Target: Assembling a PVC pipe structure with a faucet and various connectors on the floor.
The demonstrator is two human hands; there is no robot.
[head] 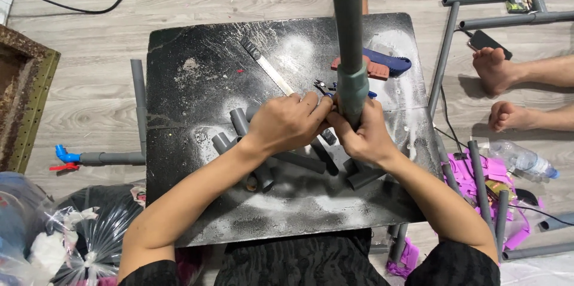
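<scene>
I see my two hands close together over a black board [179, 83] that is dusty with white powder. My right hand [366, 136] is wrapped tight around the bottom of a tall grey pipe [348, 17]. The pipe stands up toward the camera and has a fat grey joint [353, 86] near my fingers. My left hand [287, 123] is curled and pressed against the right hand, at the foot of the same pipe. I cannot tell if the left hand grips the pipe or only touches it.

Short grey pipe pieces [239, 121] lie on the board under my wrists. A long flat file [267, 66] lies just above my left hand. A red and blue cutter [382, 65] lies behind the pipe. Someone's bare feet [496, 71] rest on the wood floor at the right, near a clear bottle [520, 157].
</scene>
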